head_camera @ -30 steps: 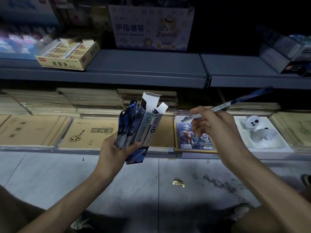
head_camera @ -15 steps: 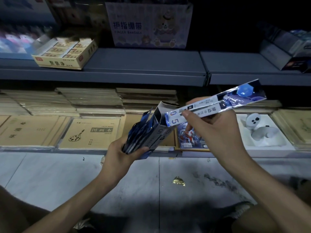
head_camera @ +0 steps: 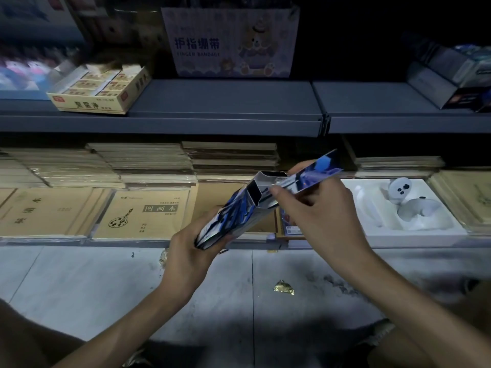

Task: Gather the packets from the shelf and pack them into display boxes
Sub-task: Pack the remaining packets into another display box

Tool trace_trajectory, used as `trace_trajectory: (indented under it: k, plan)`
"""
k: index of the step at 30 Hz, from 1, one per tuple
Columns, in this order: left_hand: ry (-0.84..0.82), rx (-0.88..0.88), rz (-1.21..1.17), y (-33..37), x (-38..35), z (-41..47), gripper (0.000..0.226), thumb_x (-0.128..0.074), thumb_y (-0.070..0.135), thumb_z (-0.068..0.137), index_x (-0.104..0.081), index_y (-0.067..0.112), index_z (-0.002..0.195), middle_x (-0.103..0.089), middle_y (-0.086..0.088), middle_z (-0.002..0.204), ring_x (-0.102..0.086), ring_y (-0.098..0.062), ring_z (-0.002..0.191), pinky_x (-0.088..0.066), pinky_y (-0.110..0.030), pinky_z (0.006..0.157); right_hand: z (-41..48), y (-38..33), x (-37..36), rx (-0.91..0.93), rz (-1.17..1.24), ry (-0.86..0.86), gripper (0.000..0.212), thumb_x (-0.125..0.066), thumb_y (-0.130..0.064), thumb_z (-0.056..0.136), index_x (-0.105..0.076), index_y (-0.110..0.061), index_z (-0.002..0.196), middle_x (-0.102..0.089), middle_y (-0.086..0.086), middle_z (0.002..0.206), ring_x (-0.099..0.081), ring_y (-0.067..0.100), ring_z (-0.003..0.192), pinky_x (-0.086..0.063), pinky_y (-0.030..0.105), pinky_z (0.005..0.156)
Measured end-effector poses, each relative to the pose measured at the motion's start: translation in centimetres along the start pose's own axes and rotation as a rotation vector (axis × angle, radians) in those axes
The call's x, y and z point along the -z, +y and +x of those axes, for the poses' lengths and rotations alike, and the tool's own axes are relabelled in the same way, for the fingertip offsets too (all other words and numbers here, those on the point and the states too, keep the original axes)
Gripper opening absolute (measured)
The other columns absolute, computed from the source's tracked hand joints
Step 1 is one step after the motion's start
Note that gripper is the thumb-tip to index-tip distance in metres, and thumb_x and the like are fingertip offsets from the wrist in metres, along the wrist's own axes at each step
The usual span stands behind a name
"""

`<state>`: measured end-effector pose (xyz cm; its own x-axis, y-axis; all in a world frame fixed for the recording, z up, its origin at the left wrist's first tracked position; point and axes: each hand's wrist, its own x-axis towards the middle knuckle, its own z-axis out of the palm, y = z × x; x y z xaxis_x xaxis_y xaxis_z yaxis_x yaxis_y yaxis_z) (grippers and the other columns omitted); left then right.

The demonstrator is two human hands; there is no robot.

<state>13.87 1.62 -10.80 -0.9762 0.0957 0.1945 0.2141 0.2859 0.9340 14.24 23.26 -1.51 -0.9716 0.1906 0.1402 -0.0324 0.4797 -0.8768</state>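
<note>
Left hand [head_camera: 186,261] grips one open display box [head_camera: 259,205] plus a packet bundle [head_camera: 225,216], count unclear; right hand [head_camera: 321,216], at three o'clock, pinches one packet [head_camera: 316,173] at the box's mouth.

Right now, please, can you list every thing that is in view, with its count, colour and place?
display box: one, white and blue, tilted, in the left grip
loose packets: several, blue, held against that box
packet: one, blue and white, at the box's open end
finger bandage carton: one, pale lilac, upper shelf, centre
carton of small packs: one, cream, upper shelf, left
grey boxes: count unclear, upper shelf, right
drawing books: stacks, tan, lower shelf
controllers: two, white, in a white tray, lower shelf, right
foil scrap: one, gold, floor
left grip: holds box and packets
right grip: pinches the single packet
</note>
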Motion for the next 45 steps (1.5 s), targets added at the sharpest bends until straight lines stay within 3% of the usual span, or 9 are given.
trace_trajectory:
  k: [5, 13, 15, 22, 29, 35, 40, 43, 45]
  plan:
    - [-0.002, -0.018, 0.019, 0.5, -0.1, 0.0, 0.05, -0.08, 0.008, 0.085, -0.064, 0.04, 0.12, -0.071, 0.034, 0.103, -0.068, 0.007, 0.099, -0.049, -0.005, 0.073, 0.0, 0.0, 0.1, 0.02, 0.03, 0.042, 0.018, -0.071, -0.032, 0.094, -0.058, -0.021, 0.1, -0.072, -0.004, 0.083, -0.071, 0.016, 0.078, -0.059, 0.051, 0.068]
    - [-0.001, -0.04, 0.053, 0.5, -0.5, -0.4, 0.049, -0.081, 0.015, 0.085, -0.064, 0.044, 0.12, -0.072, 0.031, 0.108, -0.068, 0.006, 0.102, -0.049, -0.007, 0.079, 0.1, 0.7, -0.5, 0.065, -0.149, 0.037, 0.043, -0.085, -0.029, 0.083, -0.057, -0.035, 0.115, -0.072, -0.014, 0.095, -0.072, 0.001, 0.077, -0.061, 0.027, 0.066]
    - [-0.001, -0.042, 0.054, 0.5, -0.5, -0.4, 0.05, -0.081, 0.014, 0.085, -0.064, 0.045, 0.121, -0.072, 0.03, 0.109, -0.068, 0.006, 0.102, -0.049, -0.007, 0.08, 0.3, 0.7, -0.4, -0.005, -0.068, 0.027, 0.046, -0.087, -0.03, 0.079, -0.055, -0.035, 0.112, -0.075, -0.01, 0.096, -0.072, 0.002, 0.078, -0.06, 0.023, 0.065]
    - [0.016, -0.023, 0.039, 0.4, -0.5, -0.4, 0.052, -0.081, 0.012, 0.086, -0.063, 0.046, 0.121, -0.073, 0.029, 0.109, -0.069, 0.005, 0.102, -0.051, -0.01, 0.081, 0.2, 0.1, -0.3, -0.068, 0.043, 0.046, 0.042, -0.09, -0.031, 0.077, -0.053, -0.032, 0.097, -0.076, -0.005, 0.08, -0.069, 0.009, 0.062, -0.06, 0.043, 0.062]
    - [0.009, -0.025, 0.073, 0.2, -0.7, -0.6, 0.053, -0.08, 0.009, 0.087, -0.064, 0.04, 0.127, -0.072, 0.029, 0.113, -0.068, 0.005, 0.106, -0.049, -0.009, 0.083, 0.2, 0.7, -1.1, -0.036, -0.023, 0.063, 0.027, -0.089, -0.031, 0.078, -0.062, -0.029, 0.083, -0.073, -0.009, 0.079, -0.069, 0.01, 0.071, -0.06, 0.042, 0.065]
    - [0.047, -0.005, 0.065, 0.2, -1.1, -0.8, 0.054, -0.08, 0.006, 0.087, -0.064, 0.047, 0.119, -0.073, 0.031, 0.106, -0.069, 0.006, 0.099, -0.054, -0.016, 0.078, 0.7, 0.7, -1.1, -0.18, 0.106, -0.017, 0.031, -0.085, -0.046, 0.075, -0.075, -0.016, 0.072, -0.067, 0.011, 0.068, -0.063, 0.034, 0.071, -0.055, 0.052, 0.071]
    - [0.054, -0.036, 0.068, 0.5, -1.1, -0.8, 0.053, -0.079, 0.006, 0.089, -0.064, 0.041, 0.125, -0.073, 0.029, 0.11, -0.068, 0.005, 0.103, -0.05, -0.01, 0.081, 0.9, 0.7, -0.9, -0.22, 0.087, -0.02, 0.025, -0.089, -0.039, 0.071, -0.073, -0.019, 0.067, -0.049, -0.009, 0.052, -0.046, 0.008, 0.058, -0.039, 0.032, 0.06]
    - [0.043, -0.081, 0.086, 0.8, -1.3, -0.9, 0.052, -0.078, 0.007, 0.089, -0.065, 0.039, 0.128, -0.073, 0.026, 0.112, -0.069, 0.003, 0.104, -0.049, -0.01, 0.08, 1.1, 0.8, -1.2, -0.267, 0.021, 0.005, 0.032, -0.09, -0.032, 0.068, -0.061, -0.019, 0.069, -0.063, -0.006, 0.071, -0.056, 0.013, 0.073, -0.044, 0.034, 0.065]
    - [0.039, -0.085, 0.077, 0.7, -1.5, -1.0, 0.051, -0.077, 0.005, 0.089, -0.065, 0.035, 0.128, -0.073, 0.025, 0.113, -0.069, 0.003, 0.104, -0.048, -0.009, 0.08, 1.4, 1.0, -1.2, -0.323, 0.057, 0.003, 0.043, -0.092, -0.031, 0.067, -0.052, -0.021, 0.078, -0.063, 0.001, 0.085, -0.055, 0.019, 0.076, -0.045, 0.029, 0.056]
